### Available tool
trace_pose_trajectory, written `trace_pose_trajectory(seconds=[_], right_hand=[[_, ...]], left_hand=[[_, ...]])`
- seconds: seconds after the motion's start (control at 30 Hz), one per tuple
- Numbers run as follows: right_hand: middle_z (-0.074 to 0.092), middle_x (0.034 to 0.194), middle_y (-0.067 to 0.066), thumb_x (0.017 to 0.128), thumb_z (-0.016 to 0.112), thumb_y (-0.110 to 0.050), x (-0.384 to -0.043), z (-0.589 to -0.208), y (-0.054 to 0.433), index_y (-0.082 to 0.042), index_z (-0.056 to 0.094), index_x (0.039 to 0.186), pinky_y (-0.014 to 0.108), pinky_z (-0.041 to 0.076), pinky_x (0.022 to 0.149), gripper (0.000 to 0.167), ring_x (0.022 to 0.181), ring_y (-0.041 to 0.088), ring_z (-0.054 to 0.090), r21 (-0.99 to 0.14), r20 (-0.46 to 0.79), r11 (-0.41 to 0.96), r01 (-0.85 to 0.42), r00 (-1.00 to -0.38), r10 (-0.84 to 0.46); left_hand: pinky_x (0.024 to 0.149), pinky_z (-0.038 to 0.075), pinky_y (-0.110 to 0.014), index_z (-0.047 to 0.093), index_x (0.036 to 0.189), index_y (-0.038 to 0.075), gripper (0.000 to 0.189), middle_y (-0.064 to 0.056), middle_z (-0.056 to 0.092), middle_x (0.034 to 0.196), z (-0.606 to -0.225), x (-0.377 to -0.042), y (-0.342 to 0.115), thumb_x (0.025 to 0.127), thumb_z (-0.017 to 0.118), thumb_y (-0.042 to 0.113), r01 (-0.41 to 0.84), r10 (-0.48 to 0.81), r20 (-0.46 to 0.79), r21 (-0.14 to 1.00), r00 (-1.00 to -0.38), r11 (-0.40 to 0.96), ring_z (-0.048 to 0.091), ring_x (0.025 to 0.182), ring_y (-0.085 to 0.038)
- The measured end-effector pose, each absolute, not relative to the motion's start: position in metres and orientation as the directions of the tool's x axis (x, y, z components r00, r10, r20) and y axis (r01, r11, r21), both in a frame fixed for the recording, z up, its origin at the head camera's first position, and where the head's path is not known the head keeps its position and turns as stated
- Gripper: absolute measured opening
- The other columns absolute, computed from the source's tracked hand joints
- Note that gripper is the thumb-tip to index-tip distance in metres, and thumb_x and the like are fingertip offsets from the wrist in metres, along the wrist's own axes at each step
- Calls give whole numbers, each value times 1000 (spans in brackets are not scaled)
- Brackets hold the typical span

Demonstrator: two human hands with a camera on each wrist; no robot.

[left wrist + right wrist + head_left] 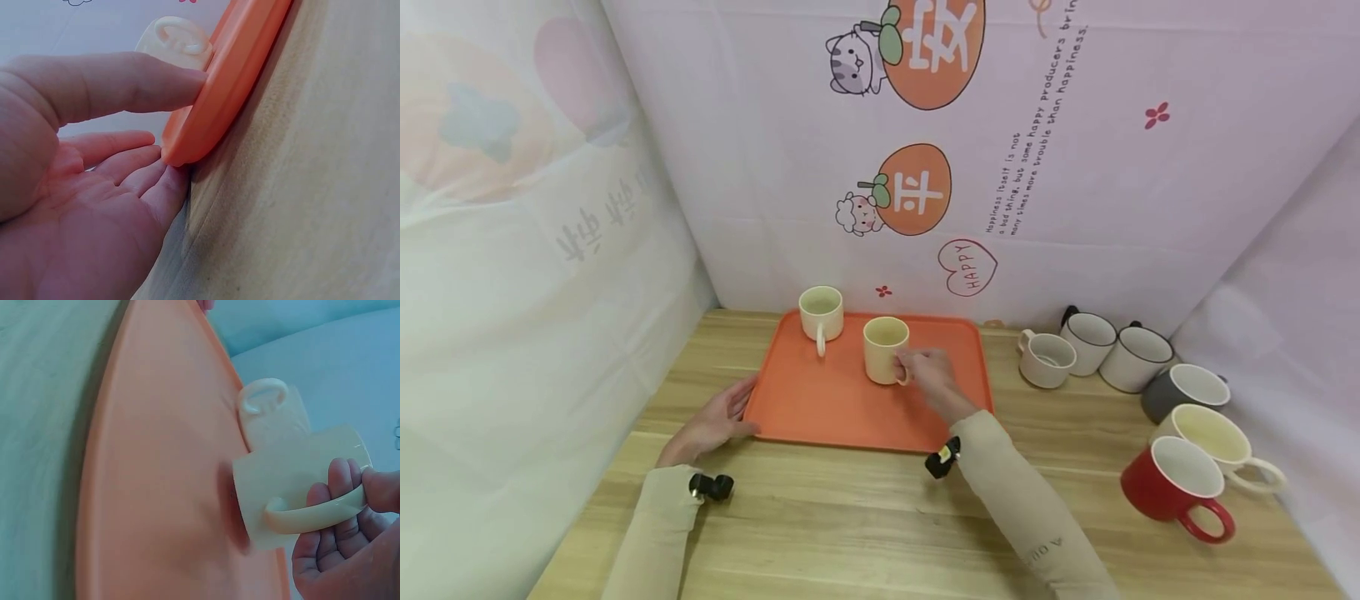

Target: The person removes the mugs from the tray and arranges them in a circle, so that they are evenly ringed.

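My right hand (927, 372) pinches the handle of a pale yellow mug (880, 350) over the orange tray (820, 408). In the right wrist view the mug (294, 481) is upright relative to the tray, its base seemingly just off the surface with a shadow beside it. A cream cup (822, 313) stands at the tray's back left corner, handle toward me. At the front left corner my left hand (718, 419) touches the tray, its thumb (169, 87) against the rim and its other fingers extended along the side.
Several mugs line the right side of the wooden table (820, 517): a small white cup (1047, 362), two white mugs with dark rims, a grey mug (1183, 392), a cream-yellow mug (1213, 437) and a red mug (1172, 479). A printed cloth (760, 167) hangs behind.
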State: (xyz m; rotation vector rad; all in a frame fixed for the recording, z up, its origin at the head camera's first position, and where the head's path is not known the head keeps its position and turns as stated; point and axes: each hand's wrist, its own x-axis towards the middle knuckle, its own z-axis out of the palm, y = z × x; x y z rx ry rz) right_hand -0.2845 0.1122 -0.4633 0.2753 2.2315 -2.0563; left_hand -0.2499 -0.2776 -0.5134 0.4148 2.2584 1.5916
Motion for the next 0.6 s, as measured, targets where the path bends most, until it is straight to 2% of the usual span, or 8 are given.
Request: trace_pose_trajectory(seconds=[0.07, 0.27, 0.4, 0.47, 0.53, 0.6], right_hand=[[69, 77, 2, 104, 64, -13, -276, -461, 125, 7, 77, 101, 31, 50, 81, 25, 78, 15, 62, -982, -172, 72, 177, -983, 71], [73, 76, -4, 105, 65, -18, -245, -447, 165, 10, 76, 112, 32, 45, 93, 31, 74, 10, 64, -978, -164, 108, 178, -979, 123], [73, 73, -8, 106, 64, -16, -223, -440, 193, 12, 75, 115, 25, 49, 89, 31, 69, 7, 63, -986, -136, 76, 148, -980, 146], [72, 70, -8, 106, 64, -13, -211, -438, 209, 11, 76, 109, 22, 53, 84, 27, 66, 7, 63, -992, -113, 35, 120, -981, 157], [72, 69, -9, 106, 64, -12, -198, -437, 225, 3, 80, 100, 19, 54, 79, 23, 65, 6, 63, -995, -101, 7, 103, -979, 179], [70, 67, -10, 106, 63, -13, -185, -436, 241, -8, 82, 89, 19, 53, 78, 25, 66, 5, 63, -995, -98, 5, 101, -975, 201]], left_hand=[[129, 25, -51, 9, 169, -1, 98, -24, 7, 177, -514, -250, -277, 94, 72, -2, 35, 420, -115, 942, -900, 333, 9, 163, -47], [129, 21, -54, 10, 169, -2, 98, -25, 7, 177, -514, -251, -278, 93, 73, -3, 39, 425, -106, 947, -899, 319, 9, 163, -48], [129, 19, -56, 10, 169, -2, 99, -24, 7, 177, -512, -250, -279, 93, 73, -4, 31, 414, -108, 948, -904, 316, 8, 164, -47], [129, 19, -55, 10, 169, -2, 99, -24, 7, 177, -512, -250, -279, 93, 72, -5, 25, 411, -113, 949, -905, 314, 8, 164, -46], [129, 19, -55, 9, 169, -2, 98, -24, 6, 177, -512, -250, -278, 93, 72, -5, 23, 417, -114, 950, -902, 310, 8, 164, -47], [130, 18, -54, 9, 169, -1, 99, -24, 6, 177, -513, -251, -278, 93, 72, -5, 20, 420, -115, 952, -900, 305, 7, 164, -46]])
